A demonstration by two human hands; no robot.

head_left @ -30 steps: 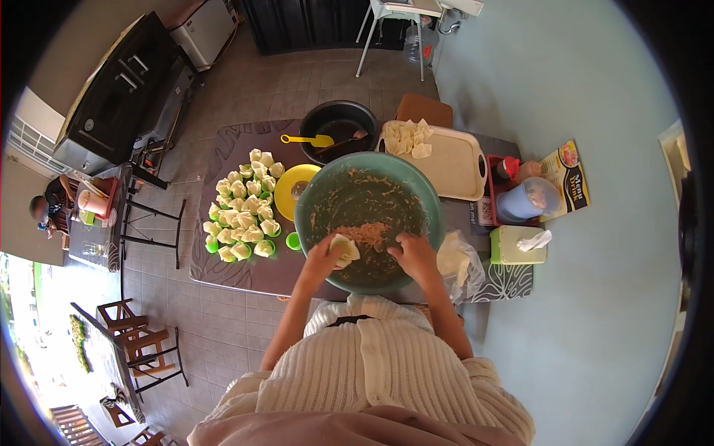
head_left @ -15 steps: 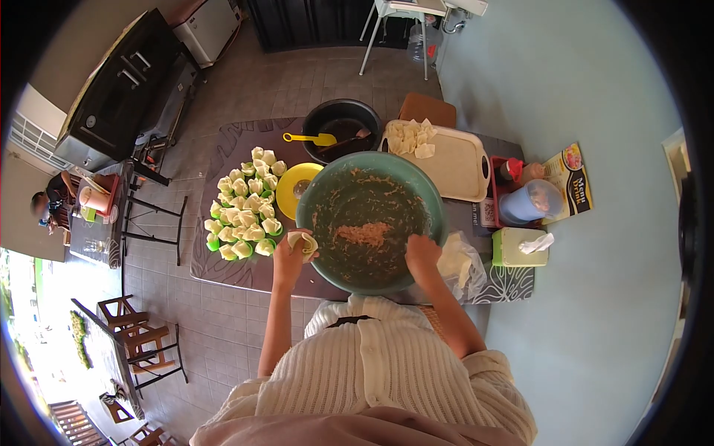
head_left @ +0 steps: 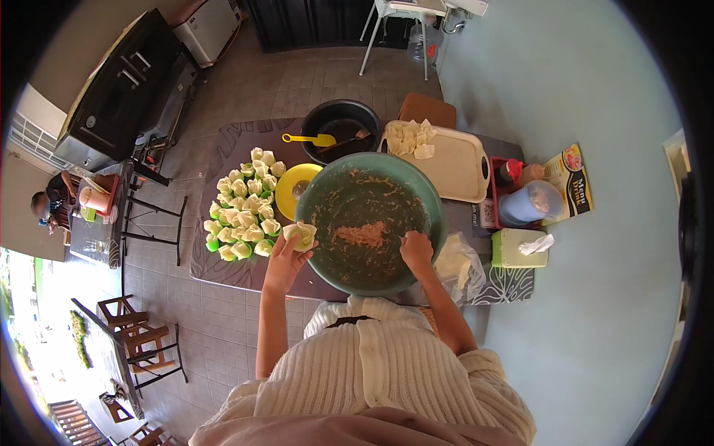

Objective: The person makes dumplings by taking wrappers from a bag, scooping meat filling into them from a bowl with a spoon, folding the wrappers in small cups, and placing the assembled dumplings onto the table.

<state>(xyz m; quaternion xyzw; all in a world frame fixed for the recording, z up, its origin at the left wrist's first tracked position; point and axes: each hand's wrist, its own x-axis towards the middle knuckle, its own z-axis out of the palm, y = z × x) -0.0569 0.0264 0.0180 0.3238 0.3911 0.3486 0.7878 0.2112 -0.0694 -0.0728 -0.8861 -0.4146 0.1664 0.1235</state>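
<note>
A pale folded wrapper (head_left: 300,236), open at the top, sits in the fingers of my left hand (head_left: 282,264), beside the left rim of the large green bowl (head_left: 439,215). Whether a green cup is under this wrapper is hidden. My right hand (head_left: 416,251) is closed over the bowl's right part; what it grips, if anything, cannot be made out. Pinkish filling (head_left: 363,235) lies in the bowl, with smears around its inside. Left of the bowl stand several pale filled wrappers (head_left: 243,201) in small green cups.
A yellow plate (head_left: 287,195) touches the bowl's left side. Behind are a black basin (head_left: 318,117) with a yellow spatula, and a tray (head_left: 461,165) with wrapper sheets. To the right are a plastic bag (head_left: 462,269), a tissue box (head_left: 513,247) and a red caddy (head_left: 494,212).
My left hand has carried the wrapper leftward from over the filling to the bowl's left rim. My right hand has drawn away from the filling to the right and closed.
</note>
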